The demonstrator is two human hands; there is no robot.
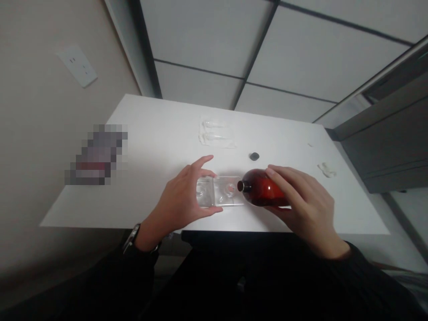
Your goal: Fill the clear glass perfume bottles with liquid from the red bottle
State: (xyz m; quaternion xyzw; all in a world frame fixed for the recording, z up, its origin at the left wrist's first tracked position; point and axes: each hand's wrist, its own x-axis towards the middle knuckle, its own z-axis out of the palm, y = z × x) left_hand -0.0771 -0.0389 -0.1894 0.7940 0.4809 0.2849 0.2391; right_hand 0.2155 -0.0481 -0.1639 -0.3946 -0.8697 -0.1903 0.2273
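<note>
So there's a white surface (pixel 150 133) here, and the right hand (pixel 304 200) is wrapped firmly around a dark amber bottle (pixel 262 188), held on its side with the neck pointing left, right by a clear plastic tray (pixel 227 191). The left hand (pixel 182 196) grips that tray's end. A black cap (pixel 254 156) lies just past the bottle.

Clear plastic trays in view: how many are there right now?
2: one tray held by the left hand, another tray lying farther back on the table. Others could be hidden under the hands.
</note>
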